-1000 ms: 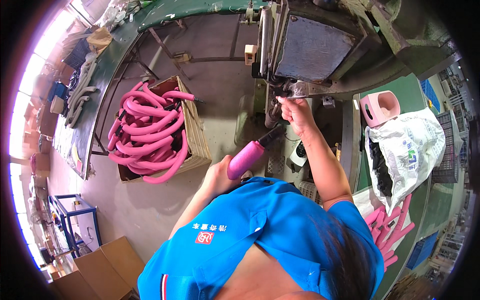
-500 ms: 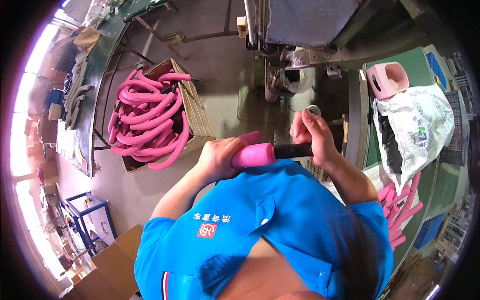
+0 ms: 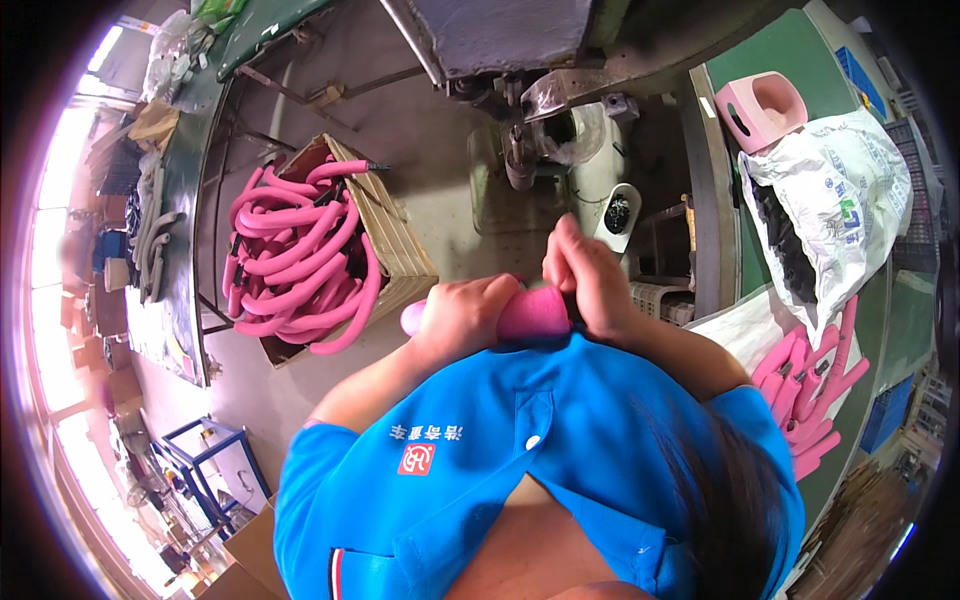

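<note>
In front of my chest is a pink foam tube [image 3: 541,312], lying crosswise. My left hand [image 3: 462,314] is wrapped round it, and its ends show on both sides of the fist. At the right end, my right hand [image 3: 598,290] is closed, thumb up, against the foam. Only a sliver of the dark end piece [image 3: 578,326] shows beneath that hand; the rest is hidden by the fingers and palm.
At left, a wooden crate [image 3: 405,265] holds several bent pink foam tubes [image 3: 300,235]. Ahead stands a machine [image 3: 520,165] with a foot pedal [image 3: 618,218]. On the right, a green table [image 3: 735,75] bears a pink plastic part [image 3: 745,115], a white sack [image 3: 850,190] and more pink tubes [image 3: 805,390].
My right hand has moved left along the black piece up to the foam's end, covering most of that piece. My left hand still grips the tube. The view has shifted slightly.
</note>
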`<state>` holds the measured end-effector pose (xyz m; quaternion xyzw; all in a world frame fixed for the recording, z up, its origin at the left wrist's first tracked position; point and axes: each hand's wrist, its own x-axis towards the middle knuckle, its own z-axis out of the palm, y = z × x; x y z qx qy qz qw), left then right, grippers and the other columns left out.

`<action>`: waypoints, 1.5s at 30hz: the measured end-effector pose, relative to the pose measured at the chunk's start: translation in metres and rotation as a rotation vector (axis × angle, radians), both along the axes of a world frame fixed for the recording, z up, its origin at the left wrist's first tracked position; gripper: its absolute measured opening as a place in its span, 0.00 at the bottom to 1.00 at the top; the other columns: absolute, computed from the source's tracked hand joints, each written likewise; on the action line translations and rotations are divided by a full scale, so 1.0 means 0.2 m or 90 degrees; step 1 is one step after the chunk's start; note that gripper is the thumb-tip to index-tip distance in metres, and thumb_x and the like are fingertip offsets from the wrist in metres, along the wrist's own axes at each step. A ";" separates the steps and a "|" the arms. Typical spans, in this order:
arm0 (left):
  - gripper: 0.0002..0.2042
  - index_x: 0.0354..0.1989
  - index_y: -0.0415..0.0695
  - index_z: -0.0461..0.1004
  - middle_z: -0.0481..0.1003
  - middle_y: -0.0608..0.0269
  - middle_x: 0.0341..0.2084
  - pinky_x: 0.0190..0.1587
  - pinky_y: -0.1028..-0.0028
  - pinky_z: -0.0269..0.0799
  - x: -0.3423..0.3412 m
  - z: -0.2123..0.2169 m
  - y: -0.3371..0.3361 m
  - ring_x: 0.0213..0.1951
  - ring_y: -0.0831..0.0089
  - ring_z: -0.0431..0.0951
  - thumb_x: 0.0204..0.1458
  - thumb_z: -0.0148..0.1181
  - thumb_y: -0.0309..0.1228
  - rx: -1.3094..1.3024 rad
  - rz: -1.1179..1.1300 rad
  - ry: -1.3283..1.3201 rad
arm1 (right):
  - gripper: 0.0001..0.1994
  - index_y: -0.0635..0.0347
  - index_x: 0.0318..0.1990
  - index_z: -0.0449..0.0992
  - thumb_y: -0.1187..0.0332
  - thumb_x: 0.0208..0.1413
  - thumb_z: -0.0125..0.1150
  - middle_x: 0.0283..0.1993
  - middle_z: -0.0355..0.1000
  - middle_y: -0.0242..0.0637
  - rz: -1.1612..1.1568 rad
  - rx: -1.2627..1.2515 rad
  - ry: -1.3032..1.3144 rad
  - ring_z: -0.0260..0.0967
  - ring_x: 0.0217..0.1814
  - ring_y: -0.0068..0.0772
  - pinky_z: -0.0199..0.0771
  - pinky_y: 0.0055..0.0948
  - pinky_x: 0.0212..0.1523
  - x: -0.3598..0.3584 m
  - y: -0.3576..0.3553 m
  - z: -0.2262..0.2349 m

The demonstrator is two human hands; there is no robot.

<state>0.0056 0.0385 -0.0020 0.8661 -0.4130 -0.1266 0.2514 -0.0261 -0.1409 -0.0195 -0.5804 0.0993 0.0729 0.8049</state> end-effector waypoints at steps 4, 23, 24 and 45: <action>0.18 0.34 0.43 0.71 0.74 0.58 0.25 0.31 0.68 0.72 0.04 -0.07 0.05 0.27 0.61 0.77 0.31 0.68 0.24 -0.258 0.162 0.041 | 0.23 0.52 0.20 0.59 0.49 0.63 0.37 0.12 0.43 0.20 -0.161 0.288 0.027 0.37 0.14 0.15 0.36 0.22 0.15 0.06 -0.08 -0.01; 0.23 0.52 0.41 0.62 0.69 0.55 0.42 0.43 0.70 0.70 0.43 -0.87 0.07 0.42 0.68 0.72 0.48 0.61 0.35 -0.147 0.316 0.147 | 0.18 0.61 0.34 0.75 0.64 0.36 0.75 0.32 0.74 0.34 0.043 -0.092 -0.220 0.72 0.35 0.26 0.71 0.26 0.37 -0.26 -0.27 -0.24; 0.28 0.56 0.41 0.57 0.66 0.54 0.46 0.47 0.68 0.68 0.41 -0.69 -0.11 0.47 0.66 0.70 0.48 0.61 0.35 -0.260 0.202 0.326 | 0.17 0.59 0.32 0.76 0.63 0.36 0.74 0.29 0.73 0.34 0.009 -0.152 -0.261 0.72 0.32 0.26 0.72 0.26 0.35 -0.26 -0.24 -0.24; 0.22 0.36 0.44 0.58 0.67 0.60 0.36 0.38 0.74 0.70 0.05 0.15 -0.53 0.37 0.74 0.73 0.37 0.67 0.28 -0.494 -0.168 0.693 | 0.15 0.52 0.27 0.72 0.54 0.34 0.63 0.21 0.70 0.38 -0.076 -0.715 -0.366 0.72 0.25 0.42 0.71 0.40 0.26 -0.36 -0.10 -0.45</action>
